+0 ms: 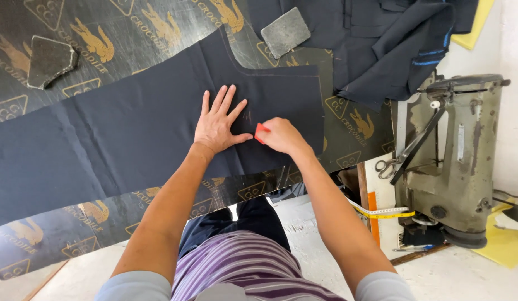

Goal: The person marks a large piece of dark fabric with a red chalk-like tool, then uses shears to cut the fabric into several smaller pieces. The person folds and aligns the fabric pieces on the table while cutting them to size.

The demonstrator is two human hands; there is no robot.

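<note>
A long cut piece of dark navy fabric (119, 134) lies flat across a table covered in black printed sheeting (136, 33). My left hand (218, 120) is spread palm-down on the fabric, fingers apart. Just to its right, my right hand (282, 135) pinches a small red piece of tailor's chalk (260, 132) with its edge against the fabric. Faint chalk marks (247, 117) show beside my left thumb.
Two flat stone weights sit on the table, one at the far left (48, 60) and one at top centre (285, 32). A heap of dark cloth (393, 44) lies top right. An old sewing machine (459, 156) stands at right with scissors (388, 166) and a yellow tape measure (384, 212).
</note>
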